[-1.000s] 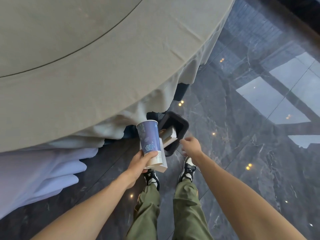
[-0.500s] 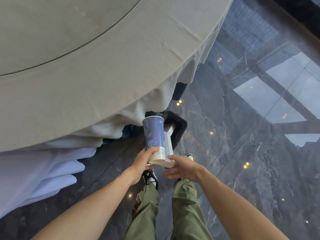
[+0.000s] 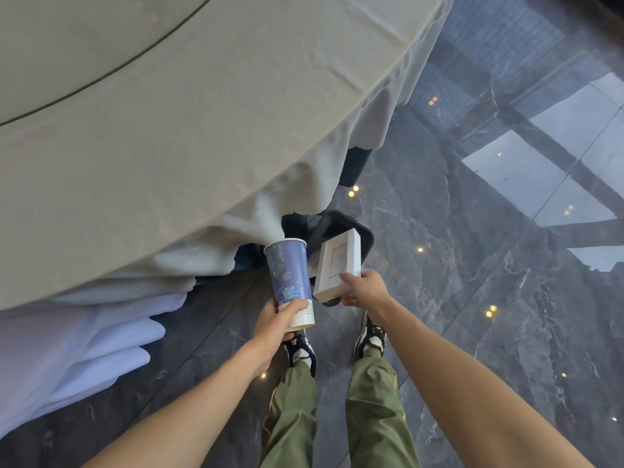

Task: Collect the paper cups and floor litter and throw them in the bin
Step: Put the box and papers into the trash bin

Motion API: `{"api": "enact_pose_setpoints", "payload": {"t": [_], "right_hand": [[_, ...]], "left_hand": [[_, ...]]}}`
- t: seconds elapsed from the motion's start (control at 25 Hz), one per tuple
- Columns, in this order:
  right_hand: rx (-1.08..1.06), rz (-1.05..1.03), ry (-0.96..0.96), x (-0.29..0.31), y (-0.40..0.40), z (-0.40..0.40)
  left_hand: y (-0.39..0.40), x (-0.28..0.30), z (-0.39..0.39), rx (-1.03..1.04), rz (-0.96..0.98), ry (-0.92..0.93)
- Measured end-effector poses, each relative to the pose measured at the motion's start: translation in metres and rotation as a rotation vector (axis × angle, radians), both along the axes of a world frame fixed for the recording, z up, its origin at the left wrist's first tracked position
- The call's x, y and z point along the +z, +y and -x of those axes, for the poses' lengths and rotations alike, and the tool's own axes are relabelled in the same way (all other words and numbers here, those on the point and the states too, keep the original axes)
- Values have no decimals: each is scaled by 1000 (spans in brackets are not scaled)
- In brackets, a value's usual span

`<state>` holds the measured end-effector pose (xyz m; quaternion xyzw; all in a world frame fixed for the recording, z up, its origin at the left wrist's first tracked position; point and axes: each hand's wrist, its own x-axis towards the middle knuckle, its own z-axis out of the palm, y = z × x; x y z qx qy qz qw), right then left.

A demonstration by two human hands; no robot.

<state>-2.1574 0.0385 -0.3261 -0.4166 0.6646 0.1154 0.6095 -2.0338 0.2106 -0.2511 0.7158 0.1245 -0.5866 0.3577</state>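
A tall blue paper cup (image 3: 289, 277) with a flower print is upright in my left hand (image 3: 277, 325), gripped near its white base. My right hand (image 3: 364, 288) holds a flat white box (image 3: 337, 266) by its near corner, tilted over the black bin (image 3: 365, 235). The bin stands on the floor just past my feet, at the edge of the draped table; the cup and box hide most of its opening.
A large round table under a grey cloth (image 3: 169, 136) fills the upper left, its cloth hanging to the floor beside the bin. White fabric (image 3: 67, 349) bunches at the left. Dark polished marble floor (image 3: 472, 282) spreads to the right. My two shoes stand below the bin.
One second ago my left hand held both cup and box. My right hand reached in, took the white box and moved it right, over the bin. The cup stays in my left hand.
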Motion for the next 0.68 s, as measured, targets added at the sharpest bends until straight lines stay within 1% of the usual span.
{"api": "enact_pose_setpoints", "payload": {"t": [0.12,0.28,0.48,0.52,0.68], "right_hand": [[36,4,20,-20,-6,-10],[23,-32,76,-33,6,-13],[62,-5,218,-39,9,-3],[57,-2,210,-39,7,-4],[-48,-24,24,-32,8,-19]], "left_hand": [[2,-12,-4,-5,-7,-13],[5,-18,-5,-4,-4,-8],[7,-17,-3,-41,-16,4],[7,-17,-3,-49,-18,-2],[6,-23,-6,-67,-33,-25]]}}
